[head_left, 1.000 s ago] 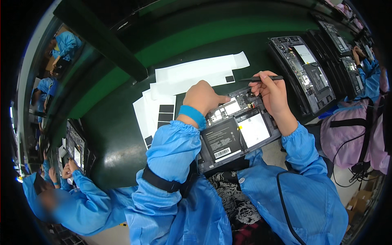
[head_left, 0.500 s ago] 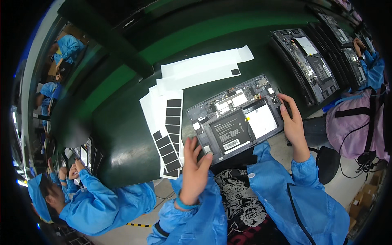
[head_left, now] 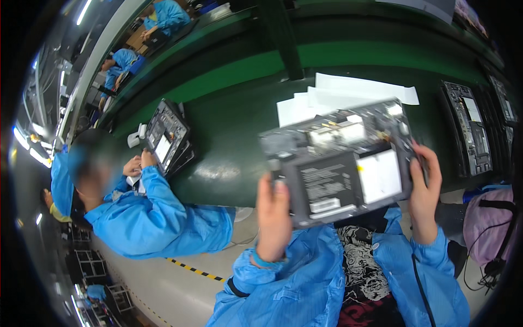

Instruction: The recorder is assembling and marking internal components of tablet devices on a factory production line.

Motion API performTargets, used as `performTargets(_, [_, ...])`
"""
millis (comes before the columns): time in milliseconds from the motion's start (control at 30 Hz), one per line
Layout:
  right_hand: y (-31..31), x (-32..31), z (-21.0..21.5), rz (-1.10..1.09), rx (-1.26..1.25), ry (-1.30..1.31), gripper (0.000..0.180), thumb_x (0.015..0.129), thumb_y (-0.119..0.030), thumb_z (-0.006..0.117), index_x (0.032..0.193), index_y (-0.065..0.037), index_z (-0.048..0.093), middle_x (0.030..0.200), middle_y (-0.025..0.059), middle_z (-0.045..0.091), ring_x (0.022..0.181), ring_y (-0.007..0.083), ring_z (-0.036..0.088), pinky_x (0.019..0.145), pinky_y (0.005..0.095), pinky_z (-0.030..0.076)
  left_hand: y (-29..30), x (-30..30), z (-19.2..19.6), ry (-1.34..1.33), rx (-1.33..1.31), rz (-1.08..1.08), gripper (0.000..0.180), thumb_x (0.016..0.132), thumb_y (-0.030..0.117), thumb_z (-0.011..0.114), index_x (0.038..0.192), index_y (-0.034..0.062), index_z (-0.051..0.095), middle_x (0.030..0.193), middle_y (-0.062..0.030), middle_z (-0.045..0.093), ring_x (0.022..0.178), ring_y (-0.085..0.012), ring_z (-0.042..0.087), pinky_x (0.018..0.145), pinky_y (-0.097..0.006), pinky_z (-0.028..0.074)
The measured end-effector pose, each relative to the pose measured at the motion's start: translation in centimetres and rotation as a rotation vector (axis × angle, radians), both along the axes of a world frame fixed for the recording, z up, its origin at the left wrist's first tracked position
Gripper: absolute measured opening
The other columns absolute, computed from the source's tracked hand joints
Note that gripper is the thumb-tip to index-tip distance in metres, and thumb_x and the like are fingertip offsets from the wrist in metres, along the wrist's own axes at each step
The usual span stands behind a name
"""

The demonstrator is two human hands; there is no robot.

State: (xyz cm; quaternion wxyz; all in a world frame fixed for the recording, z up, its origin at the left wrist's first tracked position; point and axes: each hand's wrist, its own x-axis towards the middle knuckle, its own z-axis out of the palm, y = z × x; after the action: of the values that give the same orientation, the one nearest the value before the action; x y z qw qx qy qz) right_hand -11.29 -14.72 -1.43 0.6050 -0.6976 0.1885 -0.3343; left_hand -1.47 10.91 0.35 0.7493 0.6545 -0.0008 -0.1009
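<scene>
The person's left hand [head_left: 274, 223], half curled, grips the left edge of an opened electronic device [head_left: 327, 185] right of centre in the frame. The right hand [head_left: 426, 191], also partly closed, grips its right edge, thumb toward the open face. The device is slightly blurred, with a black battery and a white panel side by side on its lower half. White sheets [head_left: 359, 90] lie beyond it, upper right of centre. A co-worker [head_left: 147, 218] sits at left, both hands at another opened device [head_left: 166, 136].
</scene>
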Motion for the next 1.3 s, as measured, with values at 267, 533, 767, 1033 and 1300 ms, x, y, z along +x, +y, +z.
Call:
performTargets(267, [6.2, 11.6, 1.4, 0.481, 0.122, -0.092, 0.028, 0.094, -0.005, 0.054, 0.122, -0.001, 0.052, 0.132, 0.0123, 0.056, 0.126, 0.0199, 0.048, 0.106, 0.0319, 0.036, 9.1, 4.2, -2.7, -0.034, -0.274, 0.525, 0.025, 0.102, 0.019, 0.044, 0.114, -0.0016, 0.053, 0.102, -0.0111, 0.065, 0.088, -0.0188, 0.066, 0.078, -0.032, 0.054])
performTargets(533, [7.2, 10.9, -3.4, 0.584, -0.181, 0.255, 0.029, 0.089, -0.006, 0.059, 0.117, -0.004, 0.058, 0.118, 0.0135, 0.066, 0.109, 0.0229, 0.063, 0.094, 0.0320, 0.045, 7.4, 8.1, -9.5, -0.080, -0.168, 0.801, 0.044, 0.103, 0.021, 0.042, 0.136, -0.0072, 0.031, 0.128, -0.0217, 0.048, 0.115, -0.0268, 0.050, 0.099, -0.037, 0.039])
performTargets(767, [6.5, 11.4, -4.3, 0.580, -0.229, 0.222, 0.025, 0.092, -0.008, 0.055, 0.116, -0.001, 0.059, 0.107, 0.0116, 0.067, 0.100, 0.0168, 0.062, 0.088, 0.0302, 0.047, 9.1, 6.4, -8.2, -0.272, 0.764, 0.772, 0.064, 0.096, 0.014, 0.053, 0.145, -0.0097, 0.019, 0.147, -0.0266, 0.029, 0.133, -0.0361, 0.037, 0.110, -0.040, 0.030])
performTargets(1033, [20.8, 29.9, 3.8, 0.959, -0.184, 0.023, 0.029, 0.097, -0.025, 0.054, 0.110, 0.001, 0.058, 0.097, 0.0118, 0.068, 0.094, 0.0206, 0.065, 0.083, 0.0315, 0.050, 11.9, 6.8, -11.1, -0.557, 0.685, 0.651, 0.051, 0.098, 0.015, 0.044, 0.141, -0.0095, 0.030, 0.142, -0.0260, 0.033, 0.134, -0.0382, 0.034, 0.112, -0.044, 0.026])
performTargets(1300, [33.2, 43.3, -1.1, 0.708, -0.452, 0.349, 0.036, 0.084, -0.029, 0.068, 0.105, 0.000, 0.060, 0.102, 0.0211, 0.067, 0.099, 0.0360, 0.064, 0.087, 0.0409, 0.050, 12.4, 6.6, -10.7, -0.517, 0.373, 0.631, 0.051, 0.100, 0.018, 0.040, 0.141, -0.0098, 0.028, 0.146, -0.0249, 0.029, 0.134, -0.0379, 0.035, 0.112, -0.045, 0.027])
